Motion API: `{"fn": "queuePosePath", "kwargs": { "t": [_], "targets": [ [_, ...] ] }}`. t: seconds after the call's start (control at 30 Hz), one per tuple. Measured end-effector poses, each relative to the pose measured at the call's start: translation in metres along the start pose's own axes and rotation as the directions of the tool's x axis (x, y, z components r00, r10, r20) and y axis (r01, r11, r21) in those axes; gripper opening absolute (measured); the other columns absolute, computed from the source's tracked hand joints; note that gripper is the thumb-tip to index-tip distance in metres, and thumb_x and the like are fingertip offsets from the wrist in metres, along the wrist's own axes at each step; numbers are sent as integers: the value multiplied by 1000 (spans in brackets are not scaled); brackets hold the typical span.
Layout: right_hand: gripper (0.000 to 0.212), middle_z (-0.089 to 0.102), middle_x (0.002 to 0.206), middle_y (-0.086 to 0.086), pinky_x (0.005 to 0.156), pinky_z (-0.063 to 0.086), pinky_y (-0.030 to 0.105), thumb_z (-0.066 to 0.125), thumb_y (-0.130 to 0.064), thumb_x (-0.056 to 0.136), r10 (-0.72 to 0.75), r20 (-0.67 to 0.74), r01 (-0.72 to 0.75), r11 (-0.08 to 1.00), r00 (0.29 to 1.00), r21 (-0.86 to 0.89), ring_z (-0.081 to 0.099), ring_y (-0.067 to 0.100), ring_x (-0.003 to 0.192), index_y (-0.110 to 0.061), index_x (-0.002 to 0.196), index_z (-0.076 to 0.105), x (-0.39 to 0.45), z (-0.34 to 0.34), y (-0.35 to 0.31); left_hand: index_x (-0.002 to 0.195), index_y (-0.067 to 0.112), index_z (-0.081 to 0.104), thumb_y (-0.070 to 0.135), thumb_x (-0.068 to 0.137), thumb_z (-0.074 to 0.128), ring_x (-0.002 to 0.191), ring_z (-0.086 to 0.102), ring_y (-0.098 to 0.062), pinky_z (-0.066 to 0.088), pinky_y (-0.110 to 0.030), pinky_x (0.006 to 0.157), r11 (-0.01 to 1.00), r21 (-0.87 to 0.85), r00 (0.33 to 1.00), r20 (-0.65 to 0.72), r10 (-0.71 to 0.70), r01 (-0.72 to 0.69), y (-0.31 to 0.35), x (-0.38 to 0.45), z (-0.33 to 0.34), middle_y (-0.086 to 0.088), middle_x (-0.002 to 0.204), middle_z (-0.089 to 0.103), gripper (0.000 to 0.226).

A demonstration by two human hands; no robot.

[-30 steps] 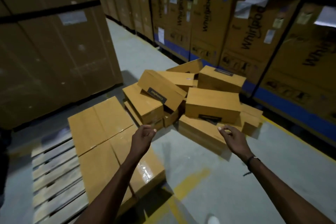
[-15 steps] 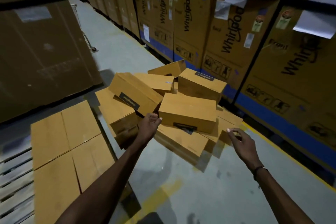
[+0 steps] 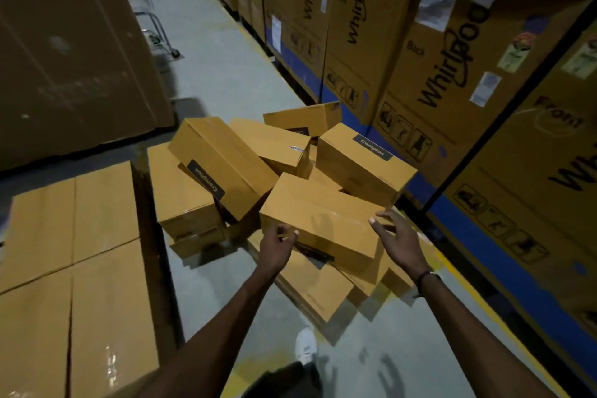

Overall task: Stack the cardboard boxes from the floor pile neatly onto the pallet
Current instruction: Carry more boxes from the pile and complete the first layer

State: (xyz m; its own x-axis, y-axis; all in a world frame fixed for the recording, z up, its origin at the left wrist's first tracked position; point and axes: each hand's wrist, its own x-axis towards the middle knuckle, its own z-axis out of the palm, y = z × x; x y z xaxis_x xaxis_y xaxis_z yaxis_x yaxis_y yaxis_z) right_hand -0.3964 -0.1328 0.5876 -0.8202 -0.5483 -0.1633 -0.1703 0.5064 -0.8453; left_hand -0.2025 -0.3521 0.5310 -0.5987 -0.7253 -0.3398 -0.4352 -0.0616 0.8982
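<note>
A loose pile of tan cardboard boxes lies on the grey floor ahead. The nearest box sits on top of the pile's front. My left hand is at that box's near left corner with fingers loosely curled, and whether it touches is unclear. My right hand hovers at the box's right end, fingers spread. Flat tan boxes are laid side by side at the left; the pallet under them is hidden.
Tall Whirlpool cartons line the right side behind a blue base strip. A large brown carton stands at the left. A metal trolley stands up the aisle. My shoe is on the floor below the pile.
I have moved closer to the pile. Both hands have reached forward to the ends of the nearest box. The pallet's bare slats have left the view.
</note>
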Motion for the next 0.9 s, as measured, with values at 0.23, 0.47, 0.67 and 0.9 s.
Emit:
{"fn": "queuePosePath", "kwargs": {
  "t": [0.23, 0.47, 0.67, 0.9],
  "targets": [
    [46, 53, 148, 0, 98, 48, 42, 61, -54, 97, 57, 198, -33, 992, 978, -126, 54, 20, 128, -32, 136, 56, 148, -29, 22, 119, 16, 60, 29, 99, 67, 111, 62, -22, 53, -39, 95, 988, -22, 985, -86, -152, 151, 26, 66, 80, -2, 120, 63, 25],
    [46, 52, 149, 3, 98, 44, 39, 60, -50, 99, 22, 423, 102, 958, 906, -268, 52, 28, 132, -29, 139, 54, 273, -41, 41, 131, 9, 57, 29, 100, 66, 106, 57, -16, 45, -27, 86, 950, -135, 927, -220, -305, 280, 32, 110, 154, -2, 122, 60, 38],
    [45, 61, 133, 7, 91, 38, 29, 63, -36, 101, -20, 592, 256, 913, 806, -317, 53, 17, 110, -13, 140, 55, 386, -11, 75, 133, 10, 53, 32, 99, 68, 104, 53, -13, 40, -12, 67, 893, -241, 820, -360, -445, 379, 4, 164, 216, -7, 134, 55, 43],
    [60, 61, 141, 6, 101, 50, 45, 59, -56, 97, 34, 692, 293, 890, 721, -349, 59, 30, 125, -24, 147, 49, 495, 68, 158, 154, 12, 32, 33, 97, 70, 119, 56, -25, 54, -21, 78, 784, -429, 682, -403, -611, 449, -72, 249, 280, -9, 145, 45, 72]
  ]
}}
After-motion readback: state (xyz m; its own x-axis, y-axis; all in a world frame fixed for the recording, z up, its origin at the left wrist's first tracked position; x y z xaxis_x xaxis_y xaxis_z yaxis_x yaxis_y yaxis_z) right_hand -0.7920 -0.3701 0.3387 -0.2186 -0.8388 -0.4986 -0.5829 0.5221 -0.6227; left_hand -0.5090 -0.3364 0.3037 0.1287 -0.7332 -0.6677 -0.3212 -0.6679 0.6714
